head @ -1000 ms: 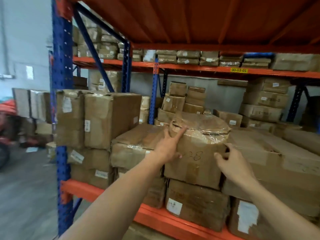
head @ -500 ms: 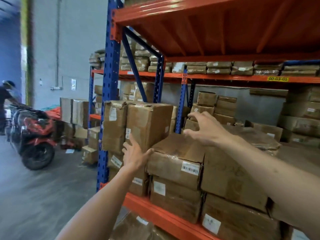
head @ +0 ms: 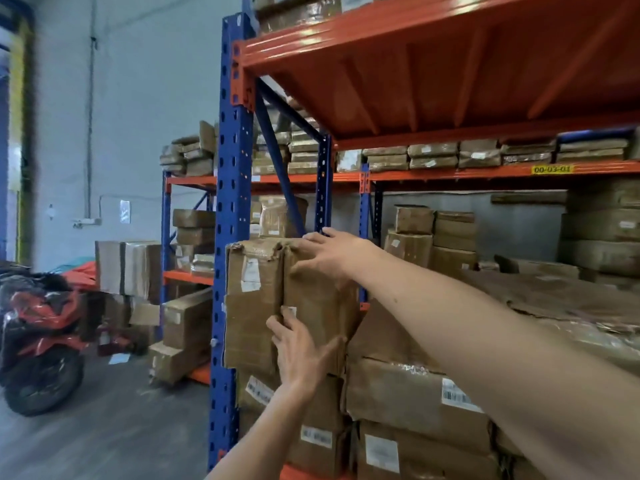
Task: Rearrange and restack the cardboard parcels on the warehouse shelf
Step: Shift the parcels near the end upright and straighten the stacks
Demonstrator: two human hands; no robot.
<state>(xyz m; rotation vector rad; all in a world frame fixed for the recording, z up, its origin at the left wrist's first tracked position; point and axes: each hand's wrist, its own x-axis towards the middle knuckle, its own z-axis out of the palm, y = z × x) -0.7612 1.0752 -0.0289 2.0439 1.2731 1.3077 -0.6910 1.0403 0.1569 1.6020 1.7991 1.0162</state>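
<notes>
Two tall cardboard parcels stand side by side at the shelf's left end, on top of a stack. The right tall parcel (head: 322,306) has my right hand (head: 332,254) over its top front edge and my left hand (head: 301,351) pressed flat against its lower front. The left tall parcel (head: 252,306) stands against the blue post, bearing white labels. A flat parcel with a barcode label (head: 412,400) lies to the right, lower down. My right forearm crosses over it.
A blue upright post (head: 230,237) stands at the left of the stack. An orange shelf deck (head: 433,64) runs overhead. More parcels fill the back shelves (head: 433,237). A red wrapped motorcycle (head: 41,334) stands on the floor at left, with boxes (head: 183,330) beside it.
The view has swung left. My right hand left the flat parcels for the top of the tall parcel. My left hand slid up onto that parcel's front.
</notes>
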